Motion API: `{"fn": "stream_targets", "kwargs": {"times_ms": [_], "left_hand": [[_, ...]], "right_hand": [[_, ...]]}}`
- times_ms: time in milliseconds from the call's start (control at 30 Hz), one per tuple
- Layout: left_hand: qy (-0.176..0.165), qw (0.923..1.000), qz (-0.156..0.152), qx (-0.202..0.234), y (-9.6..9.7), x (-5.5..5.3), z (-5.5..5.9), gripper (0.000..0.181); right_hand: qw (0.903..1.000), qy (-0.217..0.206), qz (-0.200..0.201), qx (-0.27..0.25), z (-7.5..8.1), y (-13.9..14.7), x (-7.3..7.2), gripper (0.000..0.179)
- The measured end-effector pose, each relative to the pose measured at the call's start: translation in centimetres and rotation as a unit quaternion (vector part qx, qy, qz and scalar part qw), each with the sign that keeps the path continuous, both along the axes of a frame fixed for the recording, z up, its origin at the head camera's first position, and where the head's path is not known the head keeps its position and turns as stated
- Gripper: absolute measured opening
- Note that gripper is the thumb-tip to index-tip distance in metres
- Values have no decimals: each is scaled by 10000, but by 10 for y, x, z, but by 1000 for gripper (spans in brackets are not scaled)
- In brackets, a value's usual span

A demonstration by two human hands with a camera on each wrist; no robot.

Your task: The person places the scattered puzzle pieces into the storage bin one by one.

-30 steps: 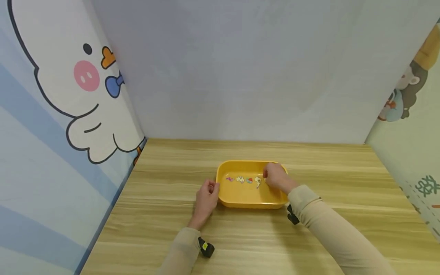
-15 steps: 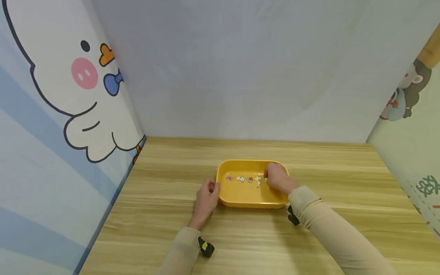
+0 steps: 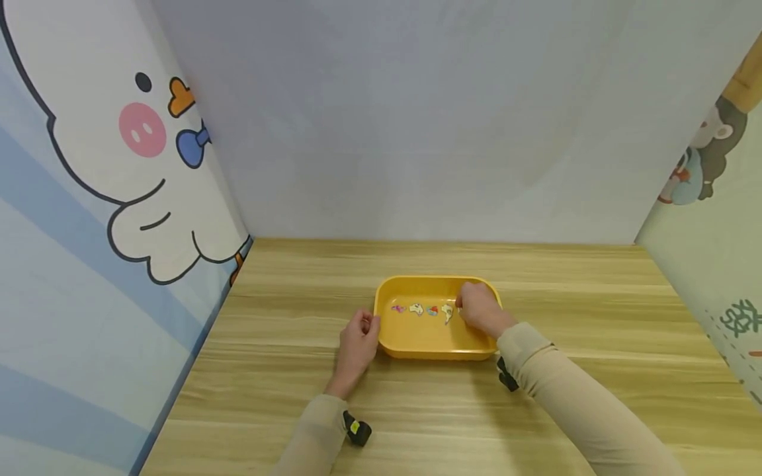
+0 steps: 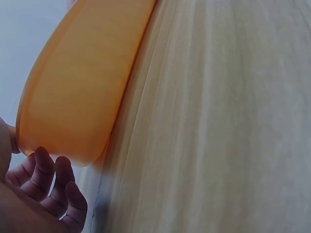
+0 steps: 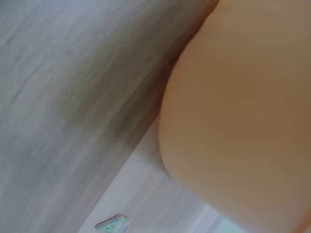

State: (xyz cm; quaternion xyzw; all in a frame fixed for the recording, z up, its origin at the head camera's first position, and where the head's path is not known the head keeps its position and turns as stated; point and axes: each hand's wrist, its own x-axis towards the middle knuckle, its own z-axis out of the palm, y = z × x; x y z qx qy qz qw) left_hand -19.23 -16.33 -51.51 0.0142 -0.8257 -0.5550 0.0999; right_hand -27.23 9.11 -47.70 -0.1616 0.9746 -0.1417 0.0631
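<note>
Seeing rounded yellow tray (image 3: 419,336) mid-frame, table (image 3: 595,317) both sides, left hand (image 3: 359,340) pinching rim (image 3: 437,352), right hand (image 3: 482,309) curled, hold I can't tell.

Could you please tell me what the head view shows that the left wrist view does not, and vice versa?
Only the head view shows the small, flat, colourful pieces lying inside the rounded yellow plastic tray, and the tan fabric sleeves. Only the left wrist view shows a close-up of individual curled fingers on the bare left hand. Both share that hand, the tray and the pale wood-grain table.
</note>
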Motion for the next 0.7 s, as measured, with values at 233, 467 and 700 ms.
{"fn": "stream_targets", "kwargs": {"times_ms": [233, 467, 700], "left_hand": [[-6, 10000, -36, -17, 4, 0, 3, 13], [-87, 9999, -53, -48, 4, 0, 3, 14], [-130, 9999, 11, -100, 3, 0, 0, 14]], "right_hand": [[9995, -78, 34, -316, 6, 5, 4, 15], [9971, 24, 56, -763, 32, 15, 10, 22], [9920, 709, -141, -1034, 48, 46, 19, 24]]}}
